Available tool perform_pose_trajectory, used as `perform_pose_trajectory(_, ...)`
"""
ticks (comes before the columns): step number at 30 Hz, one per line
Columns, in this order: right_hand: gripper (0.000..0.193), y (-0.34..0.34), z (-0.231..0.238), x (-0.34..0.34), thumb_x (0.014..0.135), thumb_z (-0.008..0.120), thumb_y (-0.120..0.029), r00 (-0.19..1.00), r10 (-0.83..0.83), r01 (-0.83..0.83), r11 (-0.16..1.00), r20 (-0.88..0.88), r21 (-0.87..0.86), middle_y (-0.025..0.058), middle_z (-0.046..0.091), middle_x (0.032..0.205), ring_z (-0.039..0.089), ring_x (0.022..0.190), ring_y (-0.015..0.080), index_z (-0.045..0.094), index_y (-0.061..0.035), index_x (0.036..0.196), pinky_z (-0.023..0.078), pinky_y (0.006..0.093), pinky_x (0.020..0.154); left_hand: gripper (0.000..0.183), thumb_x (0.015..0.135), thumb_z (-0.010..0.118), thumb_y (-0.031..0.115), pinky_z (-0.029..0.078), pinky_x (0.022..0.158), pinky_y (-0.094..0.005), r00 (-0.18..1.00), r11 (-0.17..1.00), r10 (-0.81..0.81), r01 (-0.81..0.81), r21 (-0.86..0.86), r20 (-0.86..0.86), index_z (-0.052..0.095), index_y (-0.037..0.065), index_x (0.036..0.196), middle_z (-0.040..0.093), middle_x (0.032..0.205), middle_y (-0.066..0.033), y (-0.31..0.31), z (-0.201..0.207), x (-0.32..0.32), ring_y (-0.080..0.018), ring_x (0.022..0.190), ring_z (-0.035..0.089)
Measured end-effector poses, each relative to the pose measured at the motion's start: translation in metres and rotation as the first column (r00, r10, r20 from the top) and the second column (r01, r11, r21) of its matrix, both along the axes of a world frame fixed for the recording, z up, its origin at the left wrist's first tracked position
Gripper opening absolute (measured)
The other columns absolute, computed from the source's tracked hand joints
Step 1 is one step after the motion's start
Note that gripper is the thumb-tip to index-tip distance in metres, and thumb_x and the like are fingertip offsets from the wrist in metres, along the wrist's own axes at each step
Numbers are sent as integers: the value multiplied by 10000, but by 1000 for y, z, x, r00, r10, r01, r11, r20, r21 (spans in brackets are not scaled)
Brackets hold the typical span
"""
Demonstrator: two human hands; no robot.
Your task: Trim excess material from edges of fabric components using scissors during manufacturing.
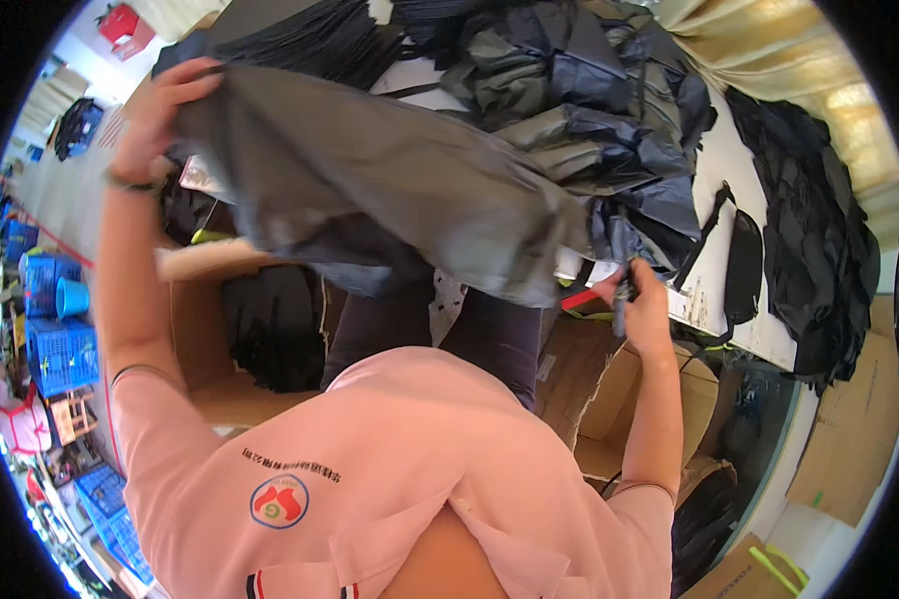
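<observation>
A long dark grey fabric piece point(390, 180) stretches across in front of me, slightly blurred. My left hand point(160, 110) is raised at the far left, with its fingers closed on the fabric's upper corner. The other end hangs beside my right hand point(645, 299), near white tags point(601, 272). My right hand is closed around a small dark tool point(624, 290), mostly covered by the fingers, so its exact kind is unclear. Whether the right hand also touches the fabric, I cannot tell.
Crumpled dark fabric point(589, 110) is heaped on the white table point(714, 290). A black strapped pouch point(743, 260) lies there, with more black fabric point(809, 220) at the right edge. Open cardboard boxes point(195, 339) stand below, one holding black material. Blue crates point(62, 354) are far left.
</observation>
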State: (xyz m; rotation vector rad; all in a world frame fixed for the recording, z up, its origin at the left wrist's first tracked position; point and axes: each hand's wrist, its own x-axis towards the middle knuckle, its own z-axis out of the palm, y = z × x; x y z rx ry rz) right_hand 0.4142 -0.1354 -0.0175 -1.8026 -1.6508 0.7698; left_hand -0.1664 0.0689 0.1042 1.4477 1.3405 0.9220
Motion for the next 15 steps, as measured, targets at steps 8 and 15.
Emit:
perform_pose_trajectory(8, 289, 35, 9, 40, 752, 779, -100, 951, -308, 300, 938, 22, 173, 91, 643, 797, 586, 709, 176, 555, -9, 910, 465, 296, 682, 395, 885, 632, 280, 458, 917, -314, 746, 737, 649, -567, 369, -150, 602, 34, 1192, 656, 1103, -87, 14, 116, -306, -196, 1030, 610)
perform_pose_trajectory(15, 327, 54, -20, 30, 764, 704, -58, 872, -318, 291, 948, 372, 129, 193, 660, 921, 634, 871, 389, 545, -29, 1049, 484, 405, 750, 470, 874, 643, 351, 452, 915, -342, -120, 424, 891, -130, 896, -439, 595, 11, 1195, 671, 1050, -178, 2, 78, -235, -273, 1007, 626)
